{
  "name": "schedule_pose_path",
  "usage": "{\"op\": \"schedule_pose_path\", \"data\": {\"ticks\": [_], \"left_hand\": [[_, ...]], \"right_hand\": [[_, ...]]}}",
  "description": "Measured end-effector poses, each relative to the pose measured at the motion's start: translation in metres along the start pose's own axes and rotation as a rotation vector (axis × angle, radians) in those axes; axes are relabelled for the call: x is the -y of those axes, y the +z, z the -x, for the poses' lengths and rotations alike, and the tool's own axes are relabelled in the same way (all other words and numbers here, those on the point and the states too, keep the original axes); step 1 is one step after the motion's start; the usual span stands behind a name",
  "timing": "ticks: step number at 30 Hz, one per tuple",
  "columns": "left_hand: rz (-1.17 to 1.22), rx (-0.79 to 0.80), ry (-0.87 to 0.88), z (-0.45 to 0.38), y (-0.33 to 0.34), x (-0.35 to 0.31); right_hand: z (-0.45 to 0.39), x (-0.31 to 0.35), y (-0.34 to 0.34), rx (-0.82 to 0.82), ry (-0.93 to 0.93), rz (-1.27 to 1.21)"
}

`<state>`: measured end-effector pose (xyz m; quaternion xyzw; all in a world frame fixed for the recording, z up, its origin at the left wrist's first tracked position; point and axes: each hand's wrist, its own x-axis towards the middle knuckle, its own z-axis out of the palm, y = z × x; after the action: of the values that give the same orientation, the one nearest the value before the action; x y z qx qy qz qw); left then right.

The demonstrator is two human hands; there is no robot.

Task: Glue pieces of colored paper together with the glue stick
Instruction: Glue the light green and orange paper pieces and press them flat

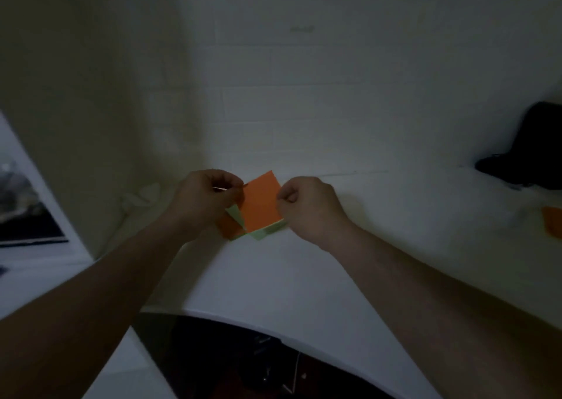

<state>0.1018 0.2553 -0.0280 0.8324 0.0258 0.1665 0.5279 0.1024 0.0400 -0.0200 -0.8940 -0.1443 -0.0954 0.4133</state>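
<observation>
No legible text, label, brand, number or sign is showing anywhere in the head view. The lighting is dim and the frame is reading soft throughout.

An orange paper square [261,199] is tilting up above the white bench, overlapping pale green paper [267,231] and a darker orange piece [229,227] beneath it. Another orange paper [553,222] is lying well apart at the right edge.
</observation>
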Motion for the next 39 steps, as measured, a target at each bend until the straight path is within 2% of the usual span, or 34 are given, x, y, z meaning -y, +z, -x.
{"op": "schedule_pose_path", "data": {"ticks": [5, 11, 16, 23, 28, 31, 35, 39], "left_hand": [[-0.199, -0.099, 0.047, -0.004, -0.008, 0.029], [-0.353, -0.087, 0.137, -0.003, -0.002, 0.032], [-0.405, -0.047, 0.109, -0.006, -0.003, 0.035], [-0.342, -0.032, 0.054, -0.007, -0.006, 0.036], [-0.52, -0.042, 0.166, -0.003, -0.002, 0.037], [-0.611, -0.057, 0.169, -0.001, 0.001, 0.04], [-0.615, -0.129, 0.243, 0.008, 0.004, 0.028], [-0.613, -0.033, 0.393, 0.023, 0.033, 0.0]], "right_hand": [[-0.01, 0.006, 0.04, 0.07, -0.002, 0.193], [-0.014, -0.002, 0.054, 0.042, -0.042, 0.473], [-0.017, -0.004, 0.048, 0.057, 0.001, 0.397], [-0.013, 0.006, 0.056, 0.027, 0.02, 0.301], [-0.011, 0.003, 0.06, 0.018, -0.029, 0.202], [-0.006, -0.002, 0.051, 0.02, -0.069, 0.147], [0.009, -0.016, 0.016, 0.039, -0.167, 0.163], [0.027, -0.049, -0.041, -0.025, -0.232, 0.193]]}}
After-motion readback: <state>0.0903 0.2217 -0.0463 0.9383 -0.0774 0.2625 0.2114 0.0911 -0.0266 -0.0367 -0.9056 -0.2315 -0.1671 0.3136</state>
